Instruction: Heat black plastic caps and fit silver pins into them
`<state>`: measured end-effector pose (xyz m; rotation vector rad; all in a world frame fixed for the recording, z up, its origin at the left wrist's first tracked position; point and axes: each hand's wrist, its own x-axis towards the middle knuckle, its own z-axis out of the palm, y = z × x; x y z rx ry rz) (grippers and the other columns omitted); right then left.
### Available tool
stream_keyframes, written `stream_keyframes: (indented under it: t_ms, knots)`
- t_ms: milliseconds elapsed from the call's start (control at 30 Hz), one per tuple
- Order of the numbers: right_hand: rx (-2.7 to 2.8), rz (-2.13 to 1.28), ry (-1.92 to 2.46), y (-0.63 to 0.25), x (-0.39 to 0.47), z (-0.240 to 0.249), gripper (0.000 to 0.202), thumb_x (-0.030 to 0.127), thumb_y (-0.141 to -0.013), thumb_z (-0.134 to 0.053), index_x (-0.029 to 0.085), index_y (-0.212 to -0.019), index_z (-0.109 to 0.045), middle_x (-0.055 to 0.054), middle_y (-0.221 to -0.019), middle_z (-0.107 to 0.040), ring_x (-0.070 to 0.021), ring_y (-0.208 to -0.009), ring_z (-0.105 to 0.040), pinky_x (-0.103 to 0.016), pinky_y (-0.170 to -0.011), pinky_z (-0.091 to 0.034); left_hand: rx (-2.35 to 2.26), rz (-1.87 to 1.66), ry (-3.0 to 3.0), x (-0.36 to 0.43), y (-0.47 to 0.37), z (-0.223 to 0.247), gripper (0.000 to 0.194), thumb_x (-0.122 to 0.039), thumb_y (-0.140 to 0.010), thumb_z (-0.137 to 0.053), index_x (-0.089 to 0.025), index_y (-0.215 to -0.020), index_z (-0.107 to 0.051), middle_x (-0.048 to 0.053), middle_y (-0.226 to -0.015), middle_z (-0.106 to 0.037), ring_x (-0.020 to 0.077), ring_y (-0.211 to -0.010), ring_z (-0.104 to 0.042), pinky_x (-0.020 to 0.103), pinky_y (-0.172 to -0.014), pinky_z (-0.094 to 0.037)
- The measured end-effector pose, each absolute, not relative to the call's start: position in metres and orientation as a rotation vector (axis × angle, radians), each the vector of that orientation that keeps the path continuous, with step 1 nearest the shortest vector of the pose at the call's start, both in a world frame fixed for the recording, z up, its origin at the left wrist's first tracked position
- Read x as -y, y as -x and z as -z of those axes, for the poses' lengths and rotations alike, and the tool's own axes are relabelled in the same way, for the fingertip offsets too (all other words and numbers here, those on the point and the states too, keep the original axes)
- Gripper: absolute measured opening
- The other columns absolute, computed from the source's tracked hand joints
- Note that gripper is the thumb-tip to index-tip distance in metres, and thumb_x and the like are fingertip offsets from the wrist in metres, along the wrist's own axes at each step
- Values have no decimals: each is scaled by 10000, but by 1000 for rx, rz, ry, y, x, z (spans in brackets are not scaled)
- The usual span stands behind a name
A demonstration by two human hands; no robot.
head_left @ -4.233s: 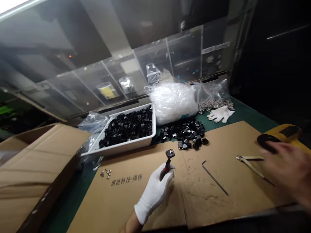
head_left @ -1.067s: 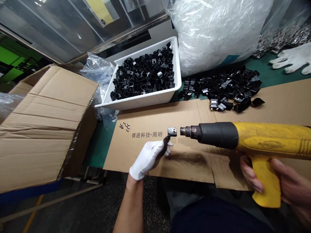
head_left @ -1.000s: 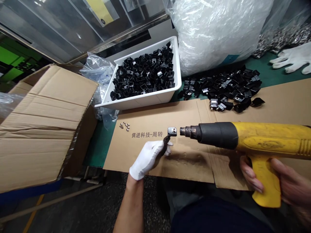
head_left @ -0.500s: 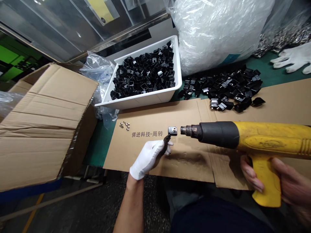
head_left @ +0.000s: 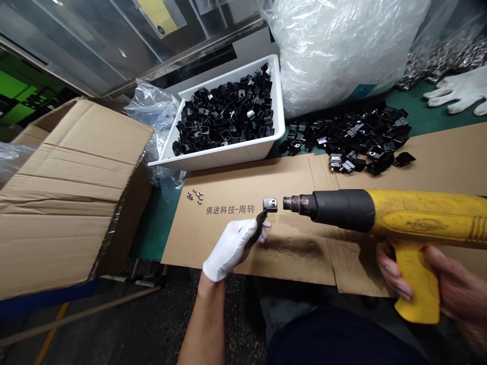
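The left hand (head_left: 228, 251) grips pliers (head_left: 259, 227) that pinch a small black part (head_left: 269, 205), likely so heat can't burn the hand. The right hand (head_left: 452, 284) holds a yellow heat gun (head_left: 422, 218), its tip (head_left: 292, 204) just beside the part, above the cardboard (head_left: 300, 258).

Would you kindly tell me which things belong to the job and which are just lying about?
Apparently job:
heat gun, right hand
dark tool, left hand
small part it grips
probably black parts, metal pieces

Apparently lying about:
loose glove
cardboard box
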<state>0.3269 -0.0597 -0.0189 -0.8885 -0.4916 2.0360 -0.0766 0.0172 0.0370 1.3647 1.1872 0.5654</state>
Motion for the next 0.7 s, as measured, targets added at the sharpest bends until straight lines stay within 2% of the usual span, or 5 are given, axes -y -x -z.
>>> stream_keyframes:
  t_ms: [400,700]
  knots:
    - [506,-2122,800,-338,64,31,453,561,-972,-542,266,-1276,-704,-107,-920,-675,-211,-638,-635,-337,-604,-567,-1172,-578,-1332,-15,77,-34,530,-558,-1062,-431,-136,-1157,-737,109,-928,-709,229,-891,-654,410,-930,-535]
    - [507,-2054,860,-330,61,24,428,571,-921,-616,253,-1172,-755,-117,-849,-688,-205,-563,-632,-319,-527,-558,-1180,-573,-1349,-16,76,-36,528,-566,-1058,-430,-146,-1142,-738,109,-927,-713,232,-888,-655,411,-935,-537]
